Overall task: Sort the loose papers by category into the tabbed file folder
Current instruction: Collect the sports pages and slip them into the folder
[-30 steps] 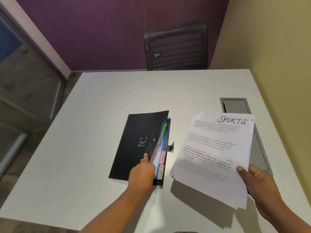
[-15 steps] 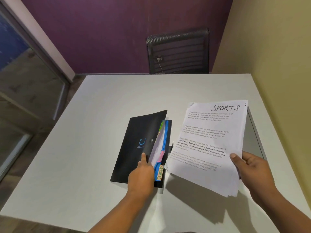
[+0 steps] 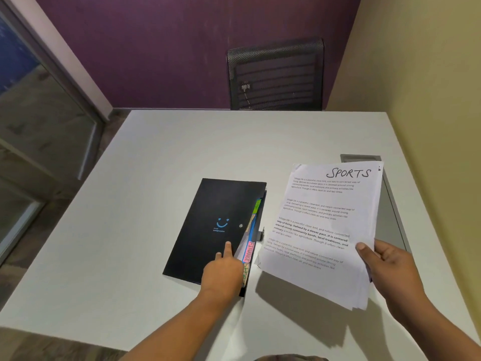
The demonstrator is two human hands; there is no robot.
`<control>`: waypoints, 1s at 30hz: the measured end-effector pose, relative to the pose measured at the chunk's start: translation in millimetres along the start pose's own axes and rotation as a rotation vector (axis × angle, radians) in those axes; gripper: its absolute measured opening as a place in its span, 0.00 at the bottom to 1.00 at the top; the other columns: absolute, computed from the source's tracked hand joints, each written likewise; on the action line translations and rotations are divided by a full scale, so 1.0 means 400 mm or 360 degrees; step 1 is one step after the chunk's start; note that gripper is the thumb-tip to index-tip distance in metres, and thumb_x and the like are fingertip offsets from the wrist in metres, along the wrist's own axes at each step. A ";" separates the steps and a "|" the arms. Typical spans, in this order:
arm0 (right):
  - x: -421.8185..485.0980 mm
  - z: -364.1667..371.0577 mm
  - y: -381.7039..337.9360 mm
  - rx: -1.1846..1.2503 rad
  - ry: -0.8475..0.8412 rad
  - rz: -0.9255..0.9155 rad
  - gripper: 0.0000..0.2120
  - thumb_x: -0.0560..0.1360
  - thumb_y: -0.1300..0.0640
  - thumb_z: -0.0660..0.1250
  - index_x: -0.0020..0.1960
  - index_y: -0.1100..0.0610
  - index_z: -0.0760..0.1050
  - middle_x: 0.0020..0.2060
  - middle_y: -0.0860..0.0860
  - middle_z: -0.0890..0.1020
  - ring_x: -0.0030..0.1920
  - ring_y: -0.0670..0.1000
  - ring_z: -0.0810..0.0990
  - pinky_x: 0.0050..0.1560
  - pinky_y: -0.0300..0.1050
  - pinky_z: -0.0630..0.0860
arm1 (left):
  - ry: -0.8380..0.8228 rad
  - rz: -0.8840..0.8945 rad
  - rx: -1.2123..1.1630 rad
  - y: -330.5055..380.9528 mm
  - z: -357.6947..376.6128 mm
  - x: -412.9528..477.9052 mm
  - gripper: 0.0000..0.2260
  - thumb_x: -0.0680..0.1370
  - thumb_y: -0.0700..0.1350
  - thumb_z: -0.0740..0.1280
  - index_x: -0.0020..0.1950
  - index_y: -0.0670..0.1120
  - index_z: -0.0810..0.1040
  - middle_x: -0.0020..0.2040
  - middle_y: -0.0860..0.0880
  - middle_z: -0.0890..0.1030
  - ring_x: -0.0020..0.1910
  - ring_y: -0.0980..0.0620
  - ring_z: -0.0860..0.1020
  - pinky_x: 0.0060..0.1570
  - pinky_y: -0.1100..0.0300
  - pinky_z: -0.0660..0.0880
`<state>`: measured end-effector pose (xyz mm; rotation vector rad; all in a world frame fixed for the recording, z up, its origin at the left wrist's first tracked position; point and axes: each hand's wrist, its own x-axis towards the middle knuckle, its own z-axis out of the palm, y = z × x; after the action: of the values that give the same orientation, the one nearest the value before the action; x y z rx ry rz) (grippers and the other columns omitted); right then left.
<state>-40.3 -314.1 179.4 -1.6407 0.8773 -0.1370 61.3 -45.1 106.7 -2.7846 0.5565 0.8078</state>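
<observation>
On the white counter (image 3: 156, 178) the black folder (image 3: 216, 204) is gripped at its cover edge by the left hand (image 3: 223, 269); just beside it, SPORTS papers (image 3: 320, 225) are pinched by the right hand (image 3: 390, 267).

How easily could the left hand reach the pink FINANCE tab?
Probably yes: the left hand holds the black folder open right beside the pink FINANCE tab, nothing covering it.
</observation>
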 end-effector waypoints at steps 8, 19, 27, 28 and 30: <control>-0.024 -0.017 0.037 -0.0087 -0.0017 0.0031 0.10 0.81 0.61 0.64 0.53 0.58 0.84 0.33 0.45 0.87 0.26 0.40 0.79 0.32 0.42 0.71 | -0.0048 0.0047 0.0112 0.010 0.048 0.008 0.25 0.78 0.30 0.62 0.75 0.40 0.64 0.80 0.37 0.49 0.76 0.33 0.60 0.55 0.47 0.77; -0.027 -0.032 0.049 -0.0141 0.0012 0.0037 0.10 0.81 0.60 0.64 0.52 0.57 0.84 0.37 0.51 0.87 0.30 0.50 0.78 0.34 0.44 0.71 | -0.0154 0.0078 0.0148 0.009 0.051 0.004 0.22 0.79 0.31 0.60 0.73 0.41 0.63 0.79 0.33 0.51 0.75 0.30 0.61 0.56 0.44 0.77; -0.018 -0.023 0.013 -0.0049 -0.0016 -0.0005 0.09 0.81 0.61 0.64 0.52 0.55 0.84 0.37 0.48 0.88 0.36 0.56 0.82 0.40 0.49 0.76 | -0.0069 -0.0042 0.0271 -0.017 -0.079 -0.024 0.20 0.81 0.40 0.64 0.73 0.39 0.68 0.78 0.36 0.59 0.61 0.39 0.78 0.51 0.51 0.79; -0.015 -0.020 0.005 -0.0032 -0.0023 -0.0016 0.09 0.81 0.61 0.64 0.52 0.55 0.84 0.38 0.48 0.88 0.36 0.55 0.82 0.39 0.48 0.76 | -0.0043 -0.0049 0.0263 -0.024 -0.091 -0.025 0.21 0.80 0.40 0.66 0.73 0.41 0.69 0.77 0.38 0.62 0.55 0.41 0.80 0.48 0.52 0.79; -0.008 -0.013 -0.013 -0.0023 -0.0021 -0.0049 0.09 0.80 0.61 0.65 0.51 0.54 0.83 0.38 0.45 0.88 0.35 0.51 0.84 0.36 0.44 0.76 | -0.0023 -0.0045 0.0255 -0.035 -0.106 -0.029 0.21 0.78 0.38 0.67 0.71 0.42 0.71 0.77 0.40 0.63 0.50 0.44 0.81 0.43 0.53 0.77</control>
<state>-42.8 -316.3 186.7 -1.6669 0.8450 -0.1410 78.1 -40.7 149.6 -2.6329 0.5520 0.7424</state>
